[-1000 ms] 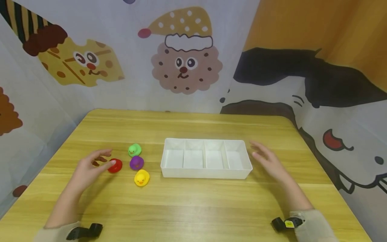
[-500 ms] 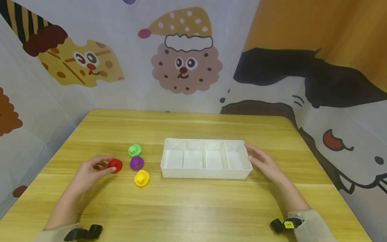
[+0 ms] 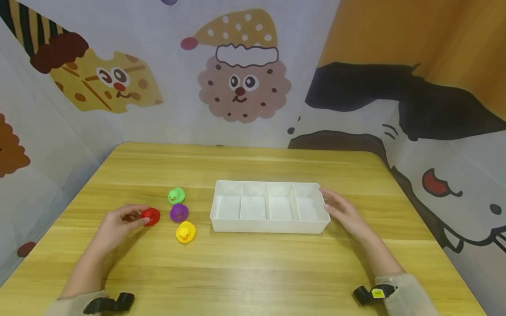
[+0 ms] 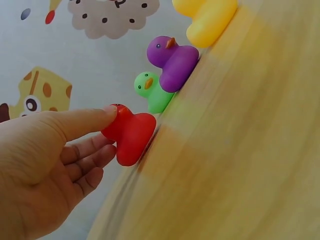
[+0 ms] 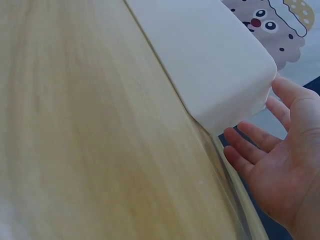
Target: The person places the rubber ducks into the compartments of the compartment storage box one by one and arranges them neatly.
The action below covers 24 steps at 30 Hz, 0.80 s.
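Observation:
My left hand [image 3: 113,227] pinches the head of a red rubber duck [image 4: 134,137] between thumb and fingers; the duck sits on the wooden table. Just right of it are a green duck [image 3: 176,195], a purple duck [image 3: 179,213] and a yellow duck [image 3: 186,232], in a loose column. A white divided box [image 3: 269,226], its compartments side by side, stands right of the ducks. At the box's right end is my right hand [image 3: 349,216]. In the right wrist view its fingers are loosely spread, fingertips right at the box's end wall [image 5: 240,107].
The wooden table [image 3: 245,272] runs back to a white curtain [image 3: 174,123] with cartoon prints. Each wrist carries a small black camera, the left camera [image 3: 110,303] and the right camera [image 3: 373,294], near the table's front.
My left hand has lowered and closed its thumb and fingers on the red duck. My right hand has moved left to the box's end wall. Ducks and box stay in place.

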Each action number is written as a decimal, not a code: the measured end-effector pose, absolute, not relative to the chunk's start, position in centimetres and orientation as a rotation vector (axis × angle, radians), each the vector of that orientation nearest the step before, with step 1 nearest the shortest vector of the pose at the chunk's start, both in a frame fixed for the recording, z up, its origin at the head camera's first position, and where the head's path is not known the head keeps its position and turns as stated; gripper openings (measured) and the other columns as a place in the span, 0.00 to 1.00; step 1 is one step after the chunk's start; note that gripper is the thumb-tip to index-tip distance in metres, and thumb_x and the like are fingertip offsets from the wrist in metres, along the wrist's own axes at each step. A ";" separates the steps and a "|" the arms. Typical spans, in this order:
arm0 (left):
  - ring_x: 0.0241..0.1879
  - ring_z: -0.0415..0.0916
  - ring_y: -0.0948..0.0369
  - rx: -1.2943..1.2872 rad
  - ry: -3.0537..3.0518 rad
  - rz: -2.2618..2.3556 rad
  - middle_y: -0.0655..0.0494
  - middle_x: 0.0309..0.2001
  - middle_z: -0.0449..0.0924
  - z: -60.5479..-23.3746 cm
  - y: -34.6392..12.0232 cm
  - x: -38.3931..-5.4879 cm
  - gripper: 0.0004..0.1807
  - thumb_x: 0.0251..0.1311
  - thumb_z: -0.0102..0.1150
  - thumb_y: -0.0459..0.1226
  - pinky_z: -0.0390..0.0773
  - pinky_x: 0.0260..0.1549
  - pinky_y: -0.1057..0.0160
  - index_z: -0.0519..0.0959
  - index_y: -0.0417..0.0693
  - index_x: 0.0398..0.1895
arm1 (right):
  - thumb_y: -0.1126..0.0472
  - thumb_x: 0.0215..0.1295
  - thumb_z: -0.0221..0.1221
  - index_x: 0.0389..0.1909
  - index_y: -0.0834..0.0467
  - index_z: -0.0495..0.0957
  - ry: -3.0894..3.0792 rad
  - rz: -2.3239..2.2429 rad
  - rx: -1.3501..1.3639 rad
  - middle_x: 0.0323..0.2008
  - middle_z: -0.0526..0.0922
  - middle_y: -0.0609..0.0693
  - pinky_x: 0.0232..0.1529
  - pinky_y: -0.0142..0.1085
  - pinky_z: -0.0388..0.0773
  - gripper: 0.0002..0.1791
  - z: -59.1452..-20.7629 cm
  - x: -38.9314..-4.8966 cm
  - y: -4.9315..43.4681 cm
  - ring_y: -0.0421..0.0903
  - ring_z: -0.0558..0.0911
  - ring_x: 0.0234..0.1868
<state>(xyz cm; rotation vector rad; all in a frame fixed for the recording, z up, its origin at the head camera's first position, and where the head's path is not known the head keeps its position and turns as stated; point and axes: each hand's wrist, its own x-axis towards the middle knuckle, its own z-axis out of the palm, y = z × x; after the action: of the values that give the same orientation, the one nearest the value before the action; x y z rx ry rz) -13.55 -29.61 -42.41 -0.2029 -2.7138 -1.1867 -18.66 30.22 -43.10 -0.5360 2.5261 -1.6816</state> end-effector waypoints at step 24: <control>0.36 0.71 0.66 -0.235 -2.641 -1.155 0.52 0.37 0.81 -39.6 -27.7 -13.1 0.13 0.58 0.67 0.37 0.72 0.29 0.68 0.83 0.43 0.46 | 0.61 0.72 0.51 0.71 0.62 0.58 2.475 -1.744 -0.511 0.65 0.64 0.65 0.55 0.27 0.66 0.29 -43.3 -18.6 30.2 0.51 0.69 0.61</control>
<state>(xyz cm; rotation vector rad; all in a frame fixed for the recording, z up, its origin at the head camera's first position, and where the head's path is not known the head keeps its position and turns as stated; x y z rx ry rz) -13.14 -27.70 -39.62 -0.2354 -2.6411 -1.1547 -18.62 30.25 -43.31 -0.5108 2.4750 -1.7437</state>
